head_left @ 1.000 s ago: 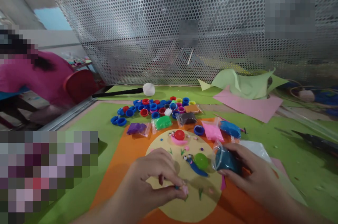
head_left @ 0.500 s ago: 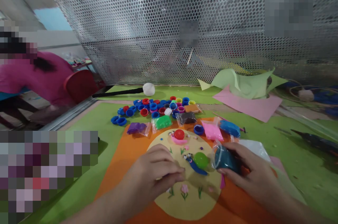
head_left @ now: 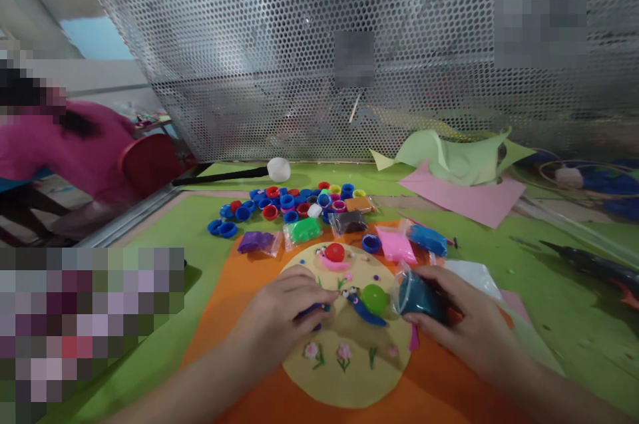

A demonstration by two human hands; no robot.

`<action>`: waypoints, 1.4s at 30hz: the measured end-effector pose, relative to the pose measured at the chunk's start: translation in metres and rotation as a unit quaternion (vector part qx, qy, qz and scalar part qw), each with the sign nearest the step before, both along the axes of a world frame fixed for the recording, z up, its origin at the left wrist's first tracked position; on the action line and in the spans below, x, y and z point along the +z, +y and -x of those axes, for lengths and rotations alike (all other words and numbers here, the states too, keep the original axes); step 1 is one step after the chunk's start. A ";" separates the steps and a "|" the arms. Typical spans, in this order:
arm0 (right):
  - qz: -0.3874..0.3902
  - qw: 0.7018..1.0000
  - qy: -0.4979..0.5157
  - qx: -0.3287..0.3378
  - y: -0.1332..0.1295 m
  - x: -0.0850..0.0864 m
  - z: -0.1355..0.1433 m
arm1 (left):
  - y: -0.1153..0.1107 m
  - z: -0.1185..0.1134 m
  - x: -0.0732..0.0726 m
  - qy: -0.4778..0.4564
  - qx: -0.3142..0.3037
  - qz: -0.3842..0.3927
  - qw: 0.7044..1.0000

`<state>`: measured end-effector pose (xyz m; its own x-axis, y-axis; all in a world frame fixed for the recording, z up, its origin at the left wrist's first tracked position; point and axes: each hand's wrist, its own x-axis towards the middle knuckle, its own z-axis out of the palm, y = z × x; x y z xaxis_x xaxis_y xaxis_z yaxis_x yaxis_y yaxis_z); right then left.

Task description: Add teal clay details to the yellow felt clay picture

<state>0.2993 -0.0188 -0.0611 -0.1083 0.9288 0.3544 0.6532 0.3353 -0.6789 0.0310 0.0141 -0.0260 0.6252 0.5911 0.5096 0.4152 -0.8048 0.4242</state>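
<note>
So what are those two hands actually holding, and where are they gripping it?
The right hand grips a bag of dark teal clay around its right side. The left hand pinches a small dark blue piece in its fingertips.

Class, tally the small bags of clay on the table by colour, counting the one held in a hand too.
Purple bag: 1
Green bag: 1
Dark brown bag: 1
Orange bag: 1
Pink bag: 1
Blue bag: 1
Teal bag, in the right hand: 1
Total: 7
</note>
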 end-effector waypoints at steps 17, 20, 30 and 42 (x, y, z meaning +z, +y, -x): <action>-0.023 0.999 -0.028 0.014 0.002 -0.004 -0.002 | -0.001 -0.004 0.003 0.037 -0.026 -0.018 0.999; -0.030 0.999 -0.026 0.014 0.002 -0.004 -0.001 | -0.002 -0.005 0.003 0.051 -0.004 -0.025 0.998; -0.054 0.999 -0.010 0.005 0.000 -0.001 0.003 | -0.006 -0.007 -0.013 0.144 0.046 -0.030 0.988; -0.039 0.999 -0.001 -0.002 0.000 -0.001 0.005 | -0.024 -0.015 -0.012 0.216 0.102 -0.093 0.966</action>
